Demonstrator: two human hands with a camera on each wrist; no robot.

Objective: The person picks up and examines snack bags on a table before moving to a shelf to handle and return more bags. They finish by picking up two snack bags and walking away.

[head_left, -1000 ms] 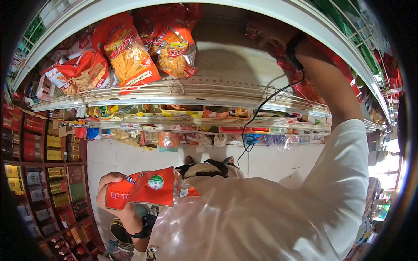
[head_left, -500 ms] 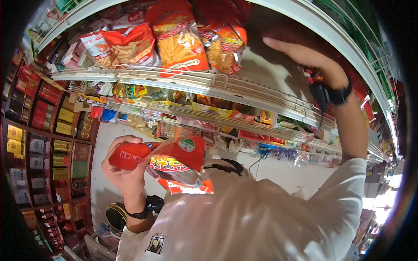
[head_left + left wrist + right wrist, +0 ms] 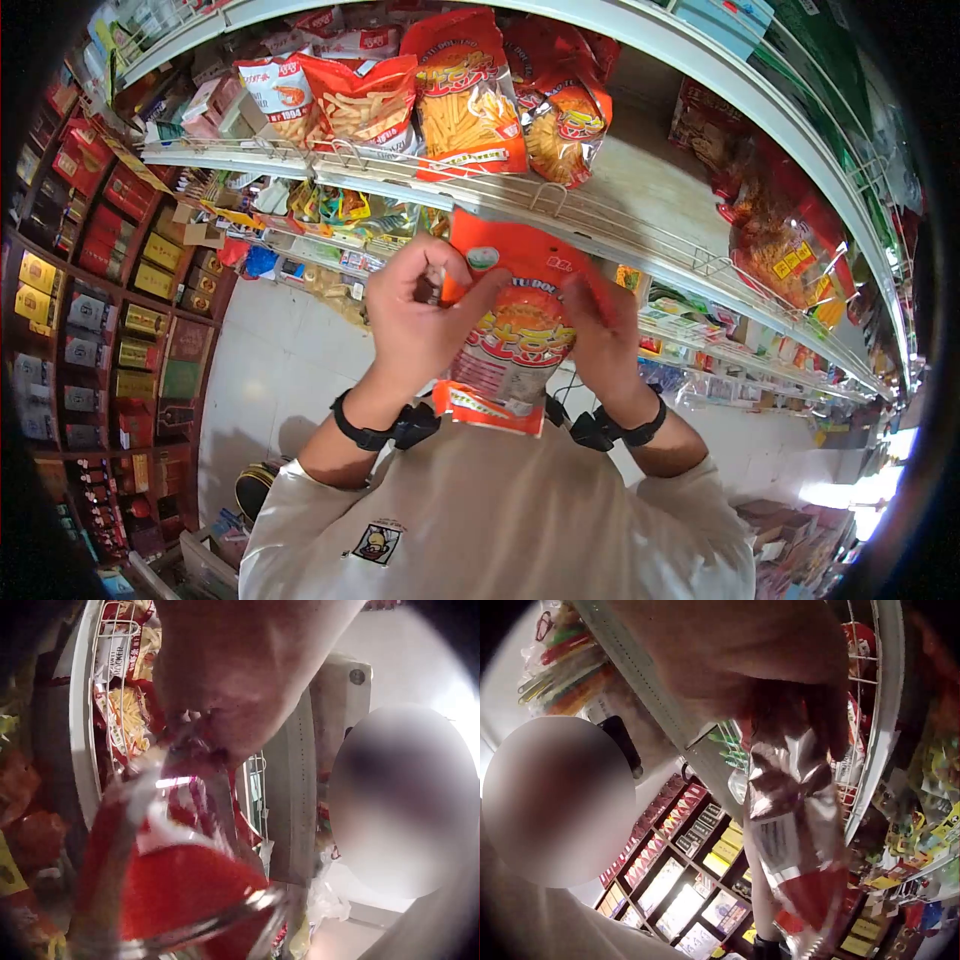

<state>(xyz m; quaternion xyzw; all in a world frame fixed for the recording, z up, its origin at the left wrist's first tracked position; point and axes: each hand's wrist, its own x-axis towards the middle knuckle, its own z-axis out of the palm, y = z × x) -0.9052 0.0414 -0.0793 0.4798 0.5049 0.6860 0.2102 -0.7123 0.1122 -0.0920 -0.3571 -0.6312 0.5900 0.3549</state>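
Note:
A red and clear snack bag (image 3: 515,330) hangs upright before the chest in the head view, its printed front facing up. My left hand (image 3: 415,310) pinches its upper left side, fingers curled. The upper right side is gripped by my right hand (image 3: 605,335), thumb on the front. In the left wrist view the bag (image 3: 187,892) shows blurred red film below the left hand (image 3: 247,667). Silvery film and a white label of the bag (image 3: 795,817) appear under the right hand (image 3: 742,652) in the right wrist view.
Similar snack bags (image 3: 465,110) stand on the upper shelf behind a wire rail (image 3: 550,200), with more red bags (image 3: 790,250) at its right. Lower shelves hold small packets. A dark cabinet (image 3: 125,290) of boxes is at the left.
My right hand has come down from the upper shelf to the bag. My left hand has moved right and up with the bag, which has turned upright. The view has shifted.

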